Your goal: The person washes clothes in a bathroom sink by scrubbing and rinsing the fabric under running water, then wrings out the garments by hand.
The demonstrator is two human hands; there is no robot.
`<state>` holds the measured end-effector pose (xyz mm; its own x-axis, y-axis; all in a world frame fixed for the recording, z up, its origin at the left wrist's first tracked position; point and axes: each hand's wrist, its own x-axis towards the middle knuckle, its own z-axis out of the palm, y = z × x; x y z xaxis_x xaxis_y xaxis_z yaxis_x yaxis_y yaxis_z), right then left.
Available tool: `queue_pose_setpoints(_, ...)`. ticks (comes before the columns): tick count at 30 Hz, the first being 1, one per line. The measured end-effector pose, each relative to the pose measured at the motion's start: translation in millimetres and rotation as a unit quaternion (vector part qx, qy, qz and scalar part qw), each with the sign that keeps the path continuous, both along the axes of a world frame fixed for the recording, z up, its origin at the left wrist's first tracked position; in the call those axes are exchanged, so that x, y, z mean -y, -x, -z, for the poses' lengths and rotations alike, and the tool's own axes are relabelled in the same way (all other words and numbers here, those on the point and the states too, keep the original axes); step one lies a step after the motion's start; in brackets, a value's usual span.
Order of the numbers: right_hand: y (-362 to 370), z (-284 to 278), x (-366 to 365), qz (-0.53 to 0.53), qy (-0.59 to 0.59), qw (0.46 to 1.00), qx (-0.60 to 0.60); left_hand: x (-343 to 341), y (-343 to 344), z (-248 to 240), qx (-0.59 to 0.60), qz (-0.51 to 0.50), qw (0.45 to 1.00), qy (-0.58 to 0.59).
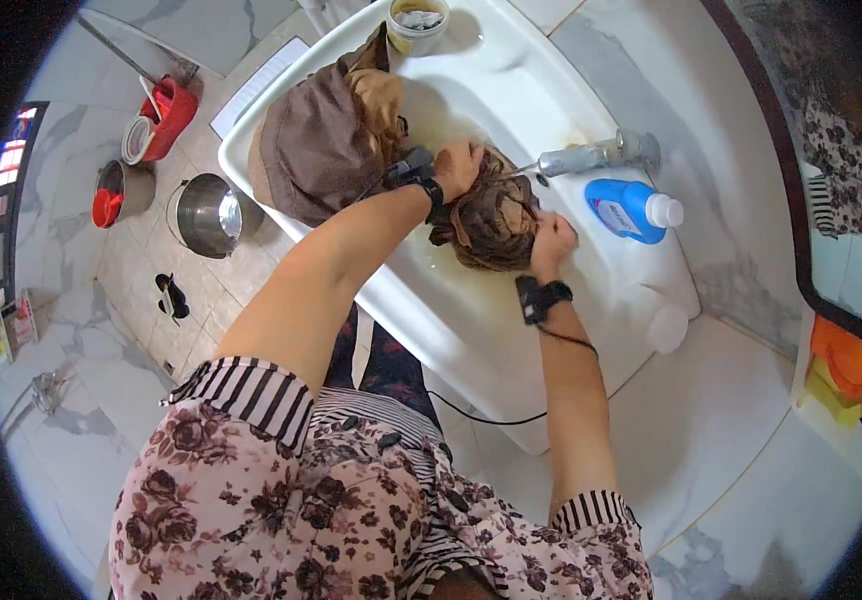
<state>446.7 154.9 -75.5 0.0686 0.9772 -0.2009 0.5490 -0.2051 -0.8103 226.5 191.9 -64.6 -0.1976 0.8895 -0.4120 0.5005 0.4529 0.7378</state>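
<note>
Both hands in white basin (511,330), clamped on wet brown cloth (491,222): left hand (458,166) grips its far edge, right hand (551,243) its near side. Blue bottle (626,210), white cap, pale label, lies on basin rim just R of cloth. Further: brown cloth heap (326,135); round tub (418,22) at far end.

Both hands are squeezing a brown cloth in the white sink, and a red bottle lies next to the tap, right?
Not quite. The bottle next to the tap is blue with a white cap, not red, as the head view shows. The left hand and right hand do grip the brown cloth in the white sink.
</note>
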Motion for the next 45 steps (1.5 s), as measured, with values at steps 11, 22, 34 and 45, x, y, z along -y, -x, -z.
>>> queue_pose_setpoints(11, 23.5, -48.7, 6.7, 0.098, 0.169, 0.969, -0.149, 18.8, -29.6, -62.1, 0.089, 0.110, 0.984, 0.109)
queue_pose_setpoints(22, 75.2, -12.9, 108.1, -0.228, -0.150, 0.891, 0.364, 139.4, -12.3, -31.7, -0.228, 0.238, 0.929, -0.169)
queue_pose_setpoints(34, 83.9, -10.5, 27.6, -0.284, 0.049, 0.908, 0.305, 61.3, 3.3, -9.0, -0.227, 0.326, 0.910, -0.114)
queue_pose_setpoints(45, 30.4, -30.7, 17.2, -0.065, 0.068, 0.964, 0.248, -5.5, 16.5, 8.8, 0.011, 0.137, 0.990, 0.035)
